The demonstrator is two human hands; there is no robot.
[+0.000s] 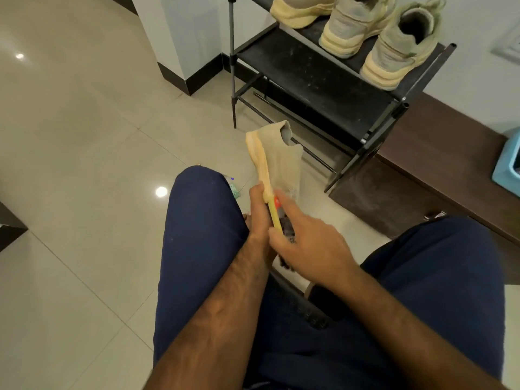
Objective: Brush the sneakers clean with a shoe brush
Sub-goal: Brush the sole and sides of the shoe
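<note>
A beige sneaker [281,161] with a cream sole is held up over the floor between my knees, sole side to the left, its opening pointing away from me. My left hand [260,215] grips its near end from the left. My right hand [309,249] presses a shoe brush [277,218] with a yellow body, a red patch and dark bristles against the sneaker's near end, index finger stretched forward. Most of the brush is hidden under the hand.
A black shoe rack [318,77] stands ahead; three more beige sneakers [394,49] sit on its upper shelf. A dark brown low bench [439,170] runs along the right wall with a light blue basket [506,170] on it. Glossy floor tiles [84,136] lie to the left.
</note>
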